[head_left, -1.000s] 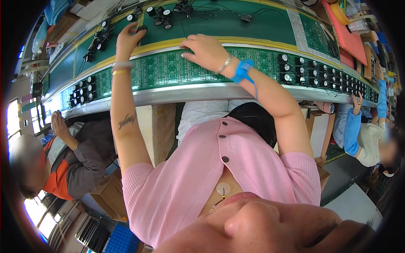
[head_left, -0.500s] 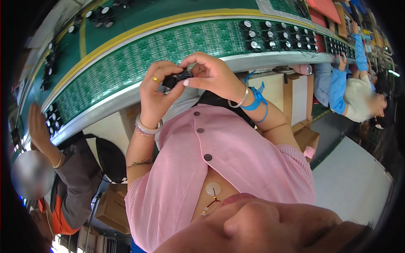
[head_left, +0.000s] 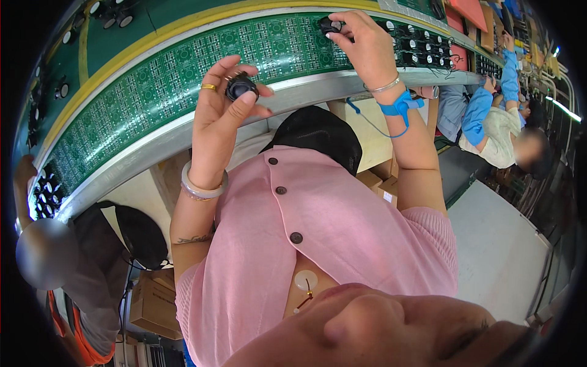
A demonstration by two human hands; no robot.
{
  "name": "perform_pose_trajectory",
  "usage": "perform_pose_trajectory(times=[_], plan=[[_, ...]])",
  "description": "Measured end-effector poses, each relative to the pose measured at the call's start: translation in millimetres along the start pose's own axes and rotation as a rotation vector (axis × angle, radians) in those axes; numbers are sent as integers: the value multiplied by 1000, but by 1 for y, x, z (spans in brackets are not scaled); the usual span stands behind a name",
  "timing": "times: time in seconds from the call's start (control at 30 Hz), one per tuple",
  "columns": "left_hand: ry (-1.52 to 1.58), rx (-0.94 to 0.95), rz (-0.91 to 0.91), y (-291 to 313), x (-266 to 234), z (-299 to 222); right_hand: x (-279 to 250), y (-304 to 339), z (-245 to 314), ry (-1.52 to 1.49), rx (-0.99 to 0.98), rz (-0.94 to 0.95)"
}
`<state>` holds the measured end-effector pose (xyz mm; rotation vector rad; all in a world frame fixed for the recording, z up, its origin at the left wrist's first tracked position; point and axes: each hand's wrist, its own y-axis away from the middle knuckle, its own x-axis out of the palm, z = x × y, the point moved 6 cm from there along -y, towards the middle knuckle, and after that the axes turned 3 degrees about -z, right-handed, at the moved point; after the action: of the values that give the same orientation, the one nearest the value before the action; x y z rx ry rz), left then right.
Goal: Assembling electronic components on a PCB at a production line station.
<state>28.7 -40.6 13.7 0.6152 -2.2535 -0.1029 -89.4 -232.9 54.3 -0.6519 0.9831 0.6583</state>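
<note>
One blk rd part (head_left: pixel 241 90) (metal pins (head_left: pixel 236 76) up top) sits in narrow grip of L hand (head_left: pixel 215 116), nr worktop (head_left: pixel 153 140) front edge; R hand (head_left: pixel 371 54) pinches 2nd blk part (head_left: pixel 329 25), grip also narrow, at far side of green PCB panel (head_left: pixel 153 74), L of white-topped parts (head_left: pixel 416 44).

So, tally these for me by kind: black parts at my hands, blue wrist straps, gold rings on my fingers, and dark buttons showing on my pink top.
Black parts: 2 (left hand 1, right hand 1)
Blue wrist strap: 1
Gold ring: 1
Dark buttons on the pink top: 3
Total: 7
</note>
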Motion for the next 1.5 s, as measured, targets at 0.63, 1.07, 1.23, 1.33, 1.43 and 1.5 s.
perform_pose_trajectory(times=[0.63, 1.07, 1.23, 1.33, 1.43, 1.5], plan=[[57, -28, 145, -1, -6, 1, -10, -6, 32, -415, -402, -275], [76, -23, 133, -2, -7, 4, 0, -19, 35, 181, -20, -18], [134, 62, 154, 0, -11, 9, 5, -19, 35, 174, -50, -32], [37, 97, 177, -4, -11, 1, 0, -18, 37, 191, -16, -28], [15, 56, 161, -4, -8, 4, -15, -15, 54, 166, -158, -28], [-11, 100, 77, -2, -14, 6, -9, -1, 64, 35, -304, 32]])
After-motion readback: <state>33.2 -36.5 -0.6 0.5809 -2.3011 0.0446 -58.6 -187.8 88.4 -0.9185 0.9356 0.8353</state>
